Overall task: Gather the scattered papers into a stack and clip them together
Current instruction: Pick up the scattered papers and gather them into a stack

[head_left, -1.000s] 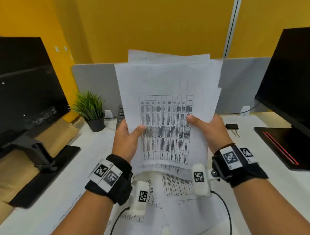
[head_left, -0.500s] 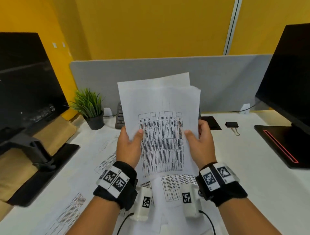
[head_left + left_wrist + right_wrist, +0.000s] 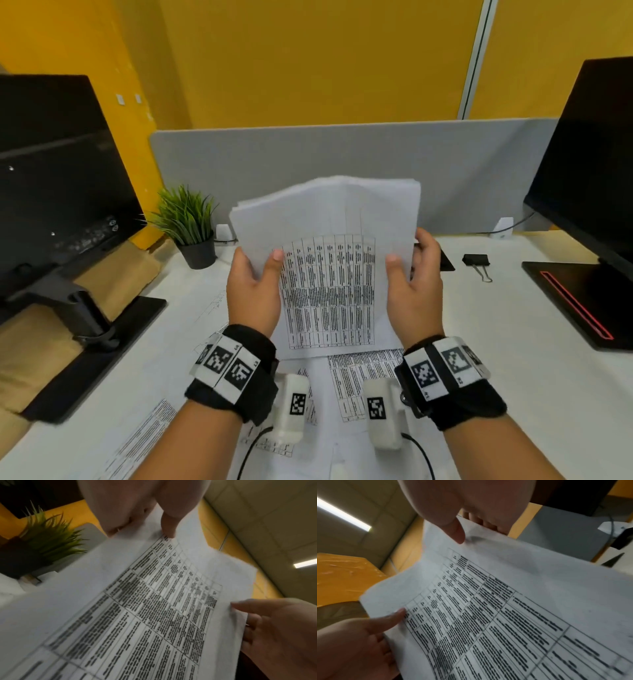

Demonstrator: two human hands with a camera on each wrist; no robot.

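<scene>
I hold a stack of white printed papers (image 3: 329,270) upright, its bottom edge down on the desk, a table of text on the front sheet. My left hand (image 3: 255,291) grips the stack's left edge, thumb on the front. On the other side my right hand (image 3: 412,284) grips the right edge the same way. Both wrist views show the front sheet (image 3: 154,608) (image 3: 496,615) up close with a thumb on it. More printed sheets (image 3: 363,380) lie flat on the desk under my wrists. A black binder clip (image 3: 476,262) lies on the desk to the right, apart from both hands.
A black monitor (image 3: 58,178) on a stand is at left, another monitor (image 3: 596,164) with its base at right. A small potted plant (image 3: 188,226) stands at the back left before the grey divider (image 3: 342,164). A loose sheet (image 3: 144,442) lies at the front left.
The stack has come down from raised height to the desk, and its sheets have drawn together into a neater pile. Both hands moved down and closer to each other.
</scene>
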